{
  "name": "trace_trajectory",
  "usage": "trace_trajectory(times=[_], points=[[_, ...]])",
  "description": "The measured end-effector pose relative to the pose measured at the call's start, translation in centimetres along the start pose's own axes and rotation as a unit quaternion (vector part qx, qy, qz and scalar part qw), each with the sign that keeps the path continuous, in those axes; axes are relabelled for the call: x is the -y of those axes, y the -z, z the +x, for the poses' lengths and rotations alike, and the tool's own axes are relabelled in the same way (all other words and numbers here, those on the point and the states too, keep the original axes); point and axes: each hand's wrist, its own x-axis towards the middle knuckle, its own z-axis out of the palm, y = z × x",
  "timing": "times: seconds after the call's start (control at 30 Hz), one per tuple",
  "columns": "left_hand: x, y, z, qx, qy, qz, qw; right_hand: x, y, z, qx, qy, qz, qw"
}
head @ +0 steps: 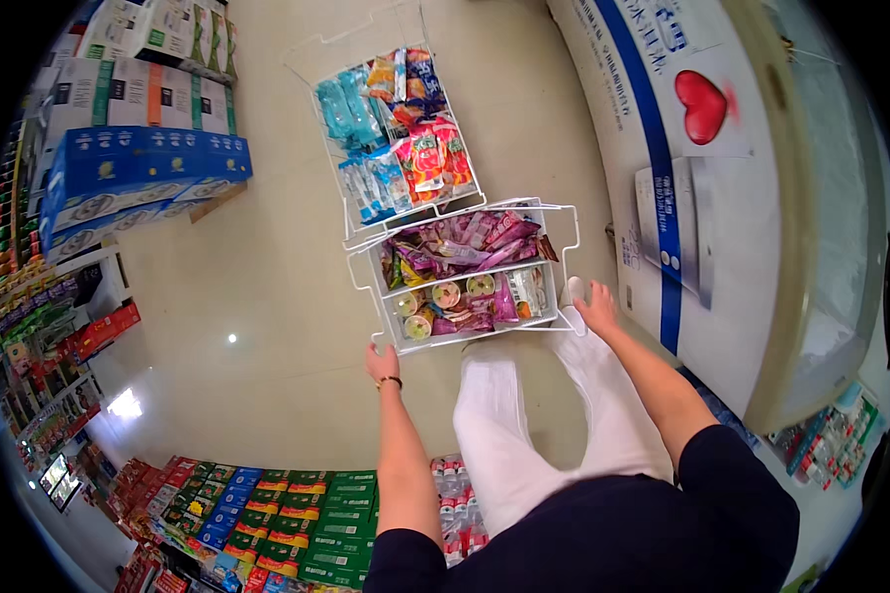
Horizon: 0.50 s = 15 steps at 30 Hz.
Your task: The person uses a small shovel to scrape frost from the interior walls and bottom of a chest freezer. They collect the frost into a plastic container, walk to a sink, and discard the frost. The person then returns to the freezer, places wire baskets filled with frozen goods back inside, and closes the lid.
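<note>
A white wire basket [465,342] of purple-wrapped ice creams and several round-lidded cups lies before me on the tiled floor. My left hand [383,363] is at its near left corner, by the wire handle; whether the fingers grip the wire cannot be told. Beside the near right corner, my right hand [599,306] has its fingers apart, with no object visible in it. Beyond stands a second wire basket [331,157], holding blue, orange and pink packets, its near end against the first basket.
A white chest freezer [638,222] with a blue stripe runs along the right. Stacked blue cartons [148,167] and shop shelves stand at left. Green boxes [341,519] and packs of bottles [456,511] are close behind me, near my legs.
</note>
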Motion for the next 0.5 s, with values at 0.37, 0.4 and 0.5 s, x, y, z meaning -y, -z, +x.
trace_trajectory(times=[0.37,0.4,0.5], points=[[-1.9,-6.4,9.3,0.116,0.029,-0.221,0.968,-0.2,-4.4,4.3,0.242,-0.045,0.246,0.937],[-2.4,-6.0,9.0,0.122,0.037,-0.2,0.972,-0.1,-4.1,4.3,0.234,-0.07,0.235,0.941],[-4.2,-4.2,7.8,0.136,0.07,-0.167,0.974,0.5,-2.8,4.0,0.167,-0.068,0.159,0.971]])
